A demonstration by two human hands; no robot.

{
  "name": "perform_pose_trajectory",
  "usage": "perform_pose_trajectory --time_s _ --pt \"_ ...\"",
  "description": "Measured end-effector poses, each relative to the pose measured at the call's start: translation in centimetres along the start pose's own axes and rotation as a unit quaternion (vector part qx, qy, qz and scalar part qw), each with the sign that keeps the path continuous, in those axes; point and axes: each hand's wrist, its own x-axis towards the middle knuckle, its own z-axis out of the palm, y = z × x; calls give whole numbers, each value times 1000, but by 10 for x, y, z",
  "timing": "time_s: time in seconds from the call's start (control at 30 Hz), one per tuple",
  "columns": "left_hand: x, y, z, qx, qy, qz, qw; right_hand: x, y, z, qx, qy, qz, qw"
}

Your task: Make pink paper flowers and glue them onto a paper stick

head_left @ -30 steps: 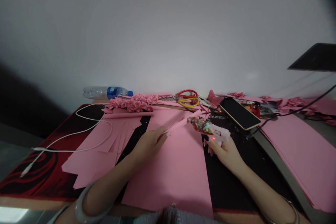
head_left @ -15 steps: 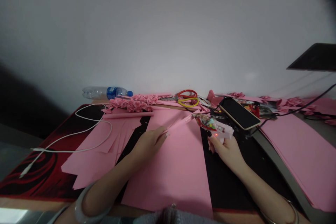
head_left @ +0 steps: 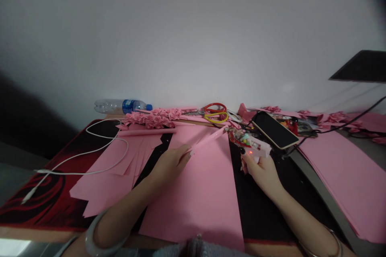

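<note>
Glue gun in R hand, shifted sl. R.

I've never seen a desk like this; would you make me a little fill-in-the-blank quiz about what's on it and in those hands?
1. The plastic bottle by the wall has a ____ cap.
2. The scissors have one yellow handle loop and one ____ loop.
3. The left hand holds a narrow paper piece coloured ____.
4. The gun-shaped tool is in the ____ hand.

Missing words: blue; red; pink; right
</note>
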Motion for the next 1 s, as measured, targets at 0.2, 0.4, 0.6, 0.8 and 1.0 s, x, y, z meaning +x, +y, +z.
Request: perform_pose_trajectory --time_s 0.2,0.4,0.6,0.8,1.0 --pt "0 -1 1 7 4 -5 1000 1 -4 -2 -27 16 2 999" --pt "0 0 0 13 5 -12 1000 1 -3 -3 -40 32 9 999" --pt "0 0 0 13 8 -12 1000 0 -3 -2 -4 61 9 998" --pt "1 1 -1 4 1 -15 1000 -2 -6 -1 37 27 -26 999" --pt "3 3 1 -1 -5 -10 1000 -5 -12 2 -3 -33 -102 994"
